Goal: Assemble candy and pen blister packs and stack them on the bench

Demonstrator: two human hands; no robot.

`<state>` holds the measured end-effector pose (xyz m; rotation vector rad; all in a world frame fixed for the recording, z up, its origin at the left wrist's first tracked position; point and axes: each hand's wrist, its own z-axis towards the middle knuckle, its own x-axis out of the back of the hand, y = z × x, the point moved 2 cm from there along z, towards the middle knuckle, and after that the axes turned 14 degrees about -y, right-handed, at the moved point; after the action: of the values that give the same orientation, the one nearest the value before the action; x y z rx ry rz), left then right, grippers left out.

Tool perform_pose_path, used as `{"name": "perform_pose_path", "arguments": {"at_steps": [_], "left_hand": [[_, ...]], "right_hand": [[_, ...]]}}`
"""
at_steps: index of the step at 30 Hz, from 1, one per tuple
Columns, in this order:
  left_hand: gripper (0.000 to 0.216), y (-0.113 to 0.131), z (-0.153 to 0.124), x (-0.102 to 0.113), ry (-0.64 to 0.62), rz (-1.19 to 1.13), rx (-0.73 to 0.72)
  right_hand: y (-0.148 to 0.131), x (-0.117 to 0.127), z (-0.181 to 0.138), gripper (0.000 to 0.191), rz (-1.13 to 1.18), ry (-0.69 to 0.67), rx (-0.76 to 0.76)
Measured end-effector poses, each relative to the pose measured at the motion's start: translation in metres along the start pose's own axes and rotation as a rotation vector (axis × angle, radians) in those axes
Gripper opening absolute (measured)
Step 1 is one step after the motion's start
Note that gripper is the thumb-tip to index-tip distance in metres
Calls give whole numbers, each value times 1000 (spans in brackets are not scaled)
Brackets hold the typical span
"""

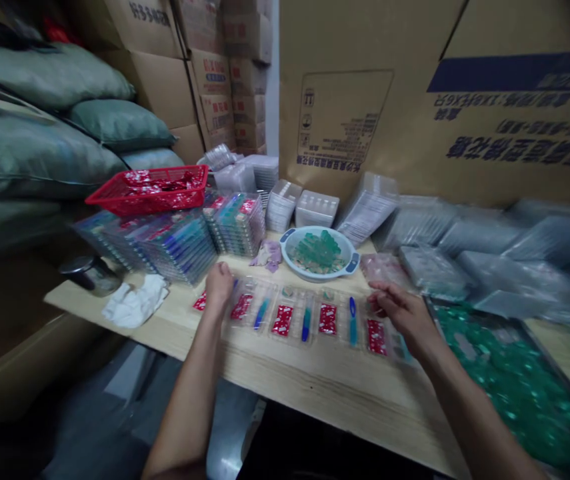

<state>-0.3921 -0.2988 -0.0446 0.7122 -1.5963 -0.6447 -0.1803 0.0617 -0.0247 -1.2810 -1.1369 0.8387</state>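
Note:
A row of clear plastic trays (292, 339) lies on the table before me. Each of the middle ones carries a red patterned packet (328, 319) and a blue-and-teal stick-like piece (306, 323); a small round piece (329, 294) shows at the top of some. Over the leftmost tray, my left hand (219, 285) is closed, its fingertips turned away from view. My right hand (401, 312) hovers at the rightmost tray with fingers drawn together; whatever they pinch is too small to make out. Just behind the row stands a light-blue basin (291, 267) of green translucent pieces (317, 248).
Stacked filled trays (177, 247) and a red basket (149, 205) of packets stand at left, near a metal cup (92, 275) and white cloth (135, 301). Empty clear trays (315, 210) line the back. Green packets (509, 380) fill a container at right. A large carton (355, 100) rises behind.

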Motion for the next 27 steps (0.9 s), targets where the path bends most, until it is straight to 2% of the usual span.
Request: {"name": "perform_pose_path", "arguments": {"at_steps": [3, 6, 10, 14, 16, 19, 21, 25, 27], "left_hand": [[67, 7, -9, -9, -60, 111, -7], [85, 10, -15, -20, -103, 195, 0], [67, 15, -14, -25, -104, 247, 35], [53, 20, -24, -16, -106, 290, 19], [58, 20, -36, -13, -121, 325, -22], [80, 14, -53, -15, -205, 367, -24], [85, 10, -59, -19, -218, 272, 0], [53, 17, -69, -17, -151, -17, -7], [41, 33, -82, -15, -205, -123, -49]], "right_hand": [[11, -18, -25, 47, -128, -150, 24], [22, -29, -38, 50, -152, -242, 5], [31, -30, -46, 51, -170, -256, -21], [33, -30, -53, 51, -150, -241, -34], [35, -33, -57, 48, -154, -250, -23], [36, -43, -60, 43, -154, -268, 7], [37, -52, -61, 40, -137, -301, 29], [37, -67, -61, 33, -88, -340, 64], [34, -72, -65, 34, -28, -371, 74]]}}
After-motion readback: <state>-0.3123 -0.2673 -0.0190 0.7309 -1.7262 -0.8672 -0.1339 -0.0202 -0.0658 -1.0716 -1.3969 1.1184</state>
